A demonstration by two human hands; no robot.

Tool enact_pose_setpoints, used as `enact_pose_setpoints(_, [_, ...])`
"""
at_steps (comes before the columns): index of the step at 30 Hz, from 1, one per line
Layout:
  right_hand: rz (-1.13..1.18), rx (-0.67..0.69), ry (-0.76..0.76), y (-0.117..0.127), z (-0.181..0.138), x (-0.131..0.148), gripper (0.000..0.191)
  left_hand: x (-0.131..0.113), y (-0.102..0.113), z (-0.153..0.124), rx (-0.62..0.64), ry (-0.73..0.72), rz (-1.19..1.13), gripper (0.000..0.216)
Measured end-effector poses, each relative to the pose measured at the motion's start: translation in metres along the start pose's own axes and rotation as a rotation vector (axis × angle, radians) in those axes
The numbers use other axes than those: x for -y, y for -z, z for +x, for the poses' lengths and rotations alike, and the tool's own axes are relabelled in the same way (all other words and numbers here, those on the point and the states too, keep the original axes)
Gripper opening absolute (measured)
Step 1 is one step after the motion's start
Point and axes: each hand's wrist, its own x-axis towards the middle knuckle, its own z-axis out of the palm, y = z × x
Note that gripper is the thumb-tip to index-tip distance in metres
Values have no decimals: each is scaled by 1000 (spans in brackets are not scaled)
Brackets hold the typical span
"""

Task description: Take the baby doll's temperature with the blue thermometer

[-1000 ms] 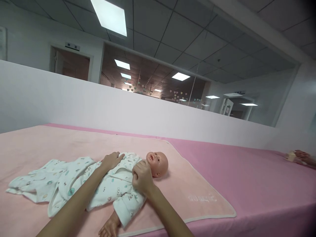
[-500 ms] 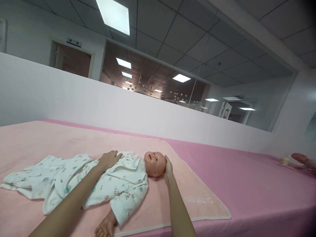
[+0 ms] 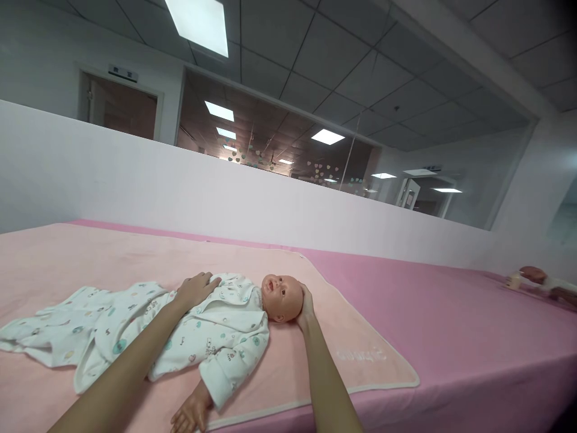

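A baby doll [image 3: 282,297] lies on its back, its head to the right. It wears a white printed outfit [image 3: 225,328], and one bare doll hand sticks out of the near sleeve. My left hand [image 3: 197,288] rests flat on the doll's front, fingers stretched out towards the chest. Cupped round the crown of the head is my right hand [image 3: 306,305], with its fingers partly hidden behind the head. Under the doll spreads a peach towel [image 3: 356,343] with a pale edge and faint lettering.
The pink-covered table [image 3: 451,313] runs off to the right beneath the towel. At its far right end are a second doll [image 3: 534,275] and a small pale bottle [image 3: 512,280]. A white wall [image 3: 252,204] with a window above it stands behind.
The view has shifted slightly. The doll's head is turned a little more towards me, with more of its face showing. Both hands keep their places on the doll.
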Motion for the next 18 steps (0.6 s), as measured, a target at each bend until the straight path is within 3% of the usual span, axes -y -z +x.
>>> enact_pose_setpoints(5, [-11, -24, 23, 3, 0, -1, 50, -2, 2, -2, 7, 7, -4, 44])
enact_pose_setpoints(11, [-23, 104, -185, -9, -17, 8, 66, -2, 3, -2, 3, 1, -10, 44])
enact_pose_setpoints(18, [-82, 108, -168, -9, -13, 6, 58, -2, 1, -1, -7, -1, -8, 43])
